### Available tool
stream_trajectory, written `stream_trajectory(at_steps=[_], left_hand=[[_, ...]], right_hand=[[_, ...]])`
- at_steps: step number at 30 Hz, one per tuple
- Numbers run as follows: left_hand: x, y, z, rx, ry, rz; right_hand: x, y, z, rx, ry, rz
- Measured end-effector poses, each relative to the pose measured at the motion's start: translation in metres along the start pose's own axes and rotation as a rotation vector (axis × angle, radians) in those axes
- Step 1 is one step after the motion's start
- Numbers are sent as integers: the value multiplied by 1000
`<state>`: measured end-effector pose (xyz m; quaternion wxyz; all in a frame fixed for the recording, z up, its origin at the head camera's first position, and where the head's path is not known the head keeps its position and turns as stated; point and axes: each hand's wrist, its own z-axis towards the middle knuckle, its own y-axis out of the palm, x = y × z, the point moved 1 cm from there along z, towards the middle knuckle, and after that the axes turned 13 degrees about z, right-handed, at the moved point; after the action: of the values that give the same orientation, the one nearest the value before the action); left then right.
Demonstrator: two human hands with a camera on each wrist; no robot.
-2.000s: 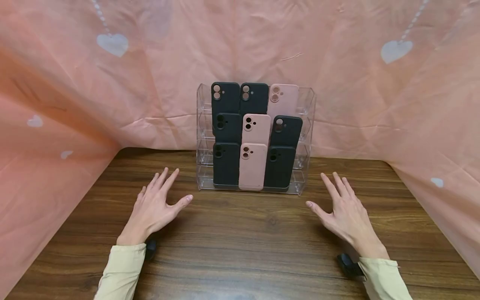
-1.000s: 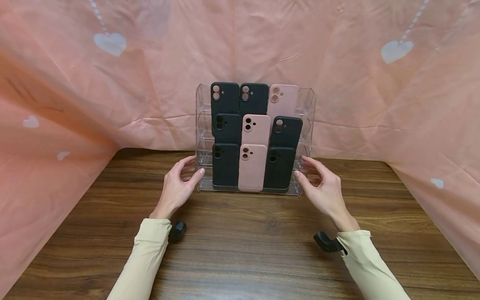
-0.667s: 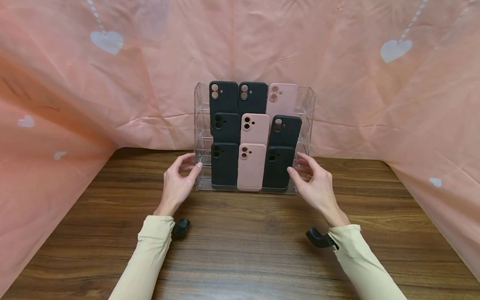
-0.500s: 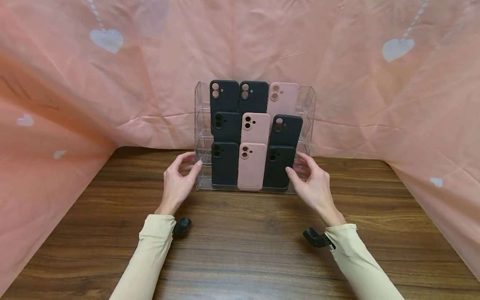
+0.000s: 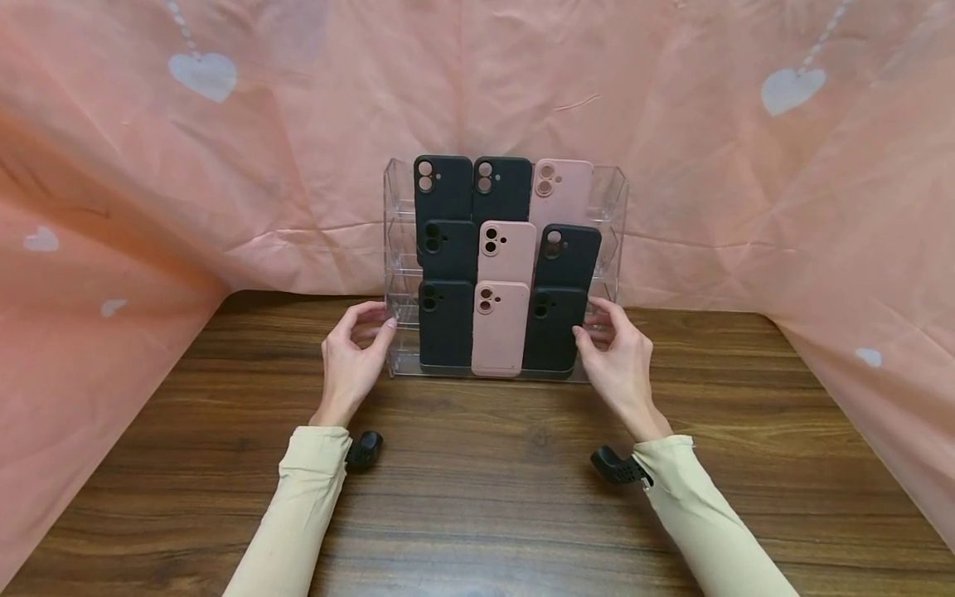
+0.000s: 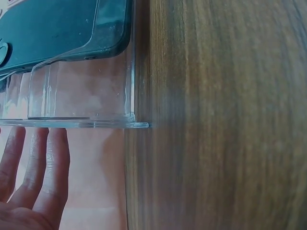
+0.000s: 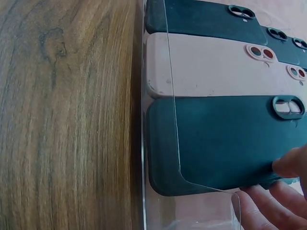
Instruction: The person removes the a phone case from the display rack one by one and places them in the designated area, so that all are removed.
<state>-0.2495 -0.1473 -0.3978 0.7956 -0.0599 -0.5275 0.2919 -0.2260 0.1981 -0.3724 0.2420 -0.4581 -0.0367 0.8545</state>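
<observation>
A clear acrylic tiered stand [image 5: 406, 362] holds rows of black and pink phone cases with camera cut-outs. My right hand [image 5: 621, 369] pinches the right edge of the black phone case [image 5: 554, 344] at the front right. In the right wrist view its thumb [image 7: 290, 164] lies on the case's back, the other fingers behind the edge. At the other end my left hand [image 5: 351, 365] touches the stand's left side panel. Its straight fingers [image 6: 56, 163] rest against the outer face, as the left wrist view shows. A pink phone case [image 5: 498, 340] stands front and centre.
The stand is on a brown wood-grain table [image 5: 477, 489], near its back edge. Pink cloth [image 5: 313, 166] with white hearts hangs behind and along both sides. A black wrist strap device [image 5: 619, 466] sits at each cuff.
Both hands have come inward and forward from the table's sides to the stand. My right hand has taken hold of the front right black phone case, which stays in its slot.
</observation>
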Motion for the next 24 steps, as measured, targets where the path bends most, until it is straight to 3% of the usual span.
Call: stream_trajectory(at_steps=[12,24], left_hand=[[0,1,0,8,-1,-8],[0,1,-1,7,-5,1]], right_hand=[[1,-4,-2,29,10,92],[-9,-19,3,68,-64,202]])
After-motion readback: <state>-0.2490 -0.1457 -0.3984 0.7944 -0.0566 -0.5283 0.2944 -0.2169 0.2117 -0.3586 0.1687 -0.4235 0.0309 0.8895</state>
